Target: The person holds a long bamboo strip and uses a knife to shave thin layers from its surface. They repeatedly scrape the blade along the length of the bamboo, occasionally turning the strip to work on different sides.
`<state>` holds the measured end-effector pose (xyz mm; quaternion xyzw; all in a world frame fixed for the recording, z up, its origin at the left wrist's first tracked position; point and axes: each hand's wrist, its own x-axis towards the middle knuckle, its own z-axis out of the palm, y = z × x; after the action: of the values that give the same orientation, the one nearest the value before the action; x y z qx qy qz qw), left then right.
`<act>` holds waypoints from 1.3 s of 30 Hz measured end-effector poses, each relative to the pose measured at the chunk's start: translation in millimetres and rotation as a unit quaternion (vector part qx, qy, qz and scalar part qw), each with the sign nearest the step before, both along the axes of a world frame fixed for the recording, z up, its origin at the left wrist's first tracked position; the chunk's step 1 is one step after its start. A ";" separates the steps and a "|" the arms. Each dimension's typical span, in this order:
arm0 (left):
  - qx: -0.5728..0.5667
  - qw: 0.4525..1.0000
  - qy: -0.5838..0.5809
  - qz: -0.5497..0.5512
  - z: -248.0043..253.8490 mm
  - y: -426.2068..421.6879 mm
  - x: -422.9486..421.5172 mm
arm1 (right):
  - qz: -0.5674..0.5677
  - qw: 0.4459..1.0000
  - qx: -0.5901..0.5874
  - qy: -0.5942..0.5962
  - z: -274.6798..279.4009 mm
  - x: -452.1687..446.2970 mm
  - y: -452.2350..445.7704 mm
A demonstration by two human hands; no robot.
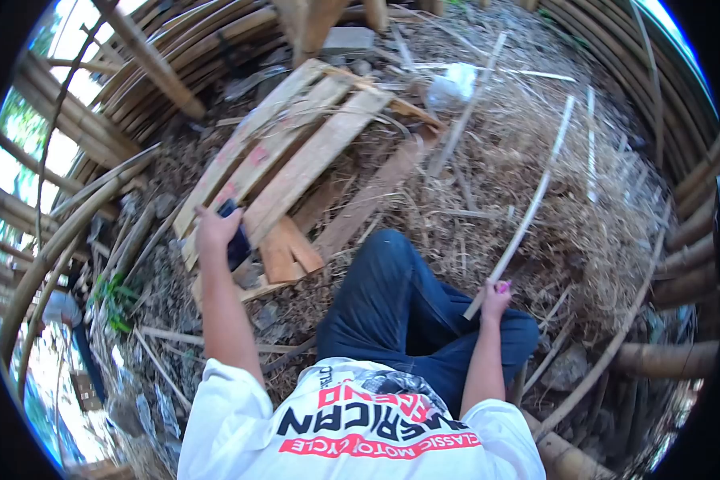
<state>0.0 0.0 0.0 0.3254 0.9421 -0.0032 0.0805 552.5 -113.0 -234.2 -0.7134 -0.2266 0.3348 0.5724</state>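
On the left, my left hand [215, 230] is closed around a dark, flat-looking object [238, 250] at the near end of a wooden pallet [300, 172]. What exactly this object is cannot be made out. To the right, my right hand [496, 299] grips a long pale bamboo strip [534, 204] close to its lower end, beside my bent knee. The strip slants up and away over the shavings. A small spot of bright pink shows at the fingers of this hand.
Dry shavings [536, 152] and loose strips cover the ground ahead. Bamboo poles [136, 60] surround the spot. A clear plastic bag [452, 86] lies beyond the pallet, and a green plant [118, 300] grows at left. Part of another person [62, 308] shows at far left.
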 end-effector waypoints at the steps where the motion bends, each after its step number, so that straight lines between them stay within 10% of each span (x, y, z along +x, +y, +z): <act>1: -0.002 1.000 -0.019 -0.023 -14.0 14.8 14.4 | -0.023 1.000 -0.002 -0.019 8.4 16.9 -11.7; 39: 0.121 0.989 0.014 -0.088 10.2 -20.9 -6.8 | 0.079 0.951 0.233 0.185 218.5 -83.7 -111.6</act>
<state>-6.8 -20.9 10.2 0.4139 0.9045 0.0992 0.0266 468.8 -224.6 -15.7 -0.4657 -0.2441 0.4435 0.7258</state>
